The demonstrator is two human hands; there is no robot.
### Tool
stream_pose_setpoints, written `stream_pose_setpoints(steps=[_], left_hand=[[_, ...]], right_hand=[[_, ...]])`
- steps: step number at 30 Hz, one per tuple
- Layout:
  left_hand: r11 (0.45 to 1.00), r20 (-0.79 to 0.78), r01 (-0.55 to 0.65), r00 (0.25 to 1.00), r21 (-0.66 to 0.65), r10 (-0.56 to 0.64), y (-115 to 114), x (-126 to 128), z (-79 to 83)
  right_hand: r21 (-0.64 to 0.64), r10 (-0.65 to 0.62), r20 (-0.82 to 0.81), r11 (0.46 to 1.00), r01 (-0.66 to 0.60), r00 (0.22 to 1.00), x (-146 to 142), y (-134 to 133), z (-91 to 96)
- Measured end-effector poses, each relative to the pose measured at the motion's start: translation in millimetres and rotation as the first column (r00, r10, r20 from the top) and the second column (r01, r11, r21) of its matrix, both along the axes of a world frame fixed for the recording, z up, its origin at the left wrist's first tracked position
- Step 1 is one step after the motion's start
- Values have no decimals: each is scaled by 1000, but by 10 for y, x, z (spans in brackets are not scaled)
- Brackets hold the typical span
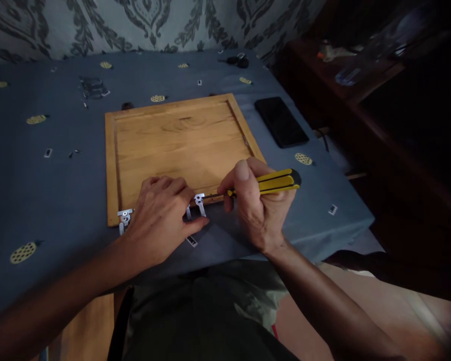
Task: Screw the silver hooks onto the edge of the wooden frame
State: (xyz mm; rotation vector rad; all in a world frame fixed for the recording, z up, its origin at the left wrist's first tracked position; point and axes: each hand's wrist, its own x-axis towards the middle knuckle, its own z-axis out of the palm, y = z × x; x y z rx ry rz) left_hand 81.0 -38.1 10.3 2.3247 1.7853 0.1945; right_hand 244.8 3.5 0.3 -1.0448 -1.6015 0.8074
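Note:
A wooden panel [180, 138] with a raised frame lies flat on the blue cloth. My right hand [257, 205] is closed round a yellow and black screwdriver [274, 182], whose tip points left at a metal hinge [200, 203] on the panel's near edge. My left hand [161, 215] lies over that near edge, fingers curled, pressing down beside the hinge. A second metal hinge [125, 218] sticks out from the panel's near left corner, just left of my left hand.
A black phone [281, 122] lies right of the panel. Scissors [237, 60] rest at the far edge of the table. Small metal parts [93, 86] sit at the far left. The table's right edge drops to a dark wooden shelf [361, 85].

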Motion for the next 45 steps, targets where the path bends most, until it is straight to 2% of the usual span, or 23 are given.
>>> stream_pose_setpoints(steps=[7, 13, 19, 27, 31, 35, 39, 42, 45], left_hand=[[1000, 8, 8, 1000, 26, -8, -10, 5, -12], [1000, 1, 7, 1000, 24, -7, -6, -1, -1], [999, 9, 4, 1000, 37, -5, -10, 0, 6], [999, -5, 29, 1000, 19, -29, -9, -23, -28], [998, 49, 63, 997, 25, -64, -25, -141, 89], [991, 142, -28, 990, 127, 10, -144, -382, 290], [972, 240, -141, 966, 190, 94, -307, -688, 312], [944, 266, -295, 931, 147, 249, -394, -914, 284], [870, 245, -482, 860, 105, 447, -458, -1097, 291]], right_hand=[[-22, 46, 54, 999, -45, 997, -26, -5, 26], [9, 47, 44, 999, -48, 998, -23, 0, 13], [58, 45, 105, 997, -52, 993, -24, 16, 23], [12, 69, 93, 997, -70, 993, -29, -14, 34], [-31, 95, 70, 995, -93, 993, -9, -13, 22], [-13, 84, 59, 996, -84, 995, -27, 0, 36], [-13, 83, 60, 997, -82, 995, -51, 1, 58], [-17, 90, 52, 996, -90, 995, -56, -4, 60], [-13, 83, 55, 996, -83, 995, -55, -6, 43]])
